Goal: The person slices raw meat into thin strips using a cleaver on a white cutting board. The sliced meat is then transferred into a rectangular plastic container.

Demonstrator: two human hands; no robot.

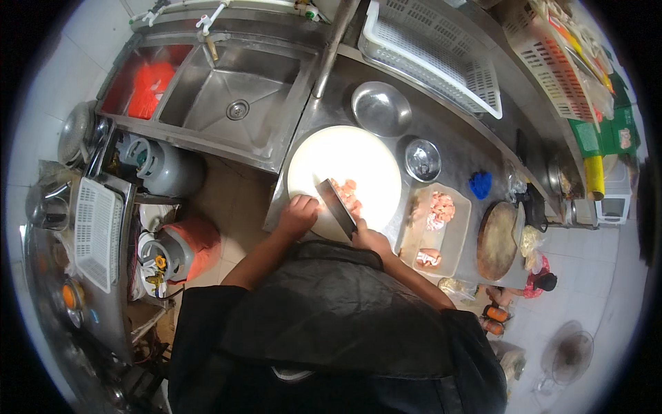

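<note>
A round white cutting board [372, 171] lies on the steel counter before me. Pieces of raw meat [347, 194] form a strip on it, along the right side of a cleaver's blade [336, 209]. My right hand [370, 239] is closed around the cleaver's handle at the board's near edge. To the left of the blade, my left hand [300, 213] rests at the board's near left edge with its fingers curled; a bit of something pale pink shows at its fingertips, too small to identify. Right of the board, a plastic tub [449, 259] holds more raw meat [440, 208] and a separate piece [429, 257].
Two steel bowls [381, 108] [423, 160] sit behind and right of the board. Farther right are a blue cloth or bag [481, 185] and a round wooden board [496, 240]. A steel sink [248, 85] adjoins at left. A person [540, 279] is beyond the counter at far right.
</note>
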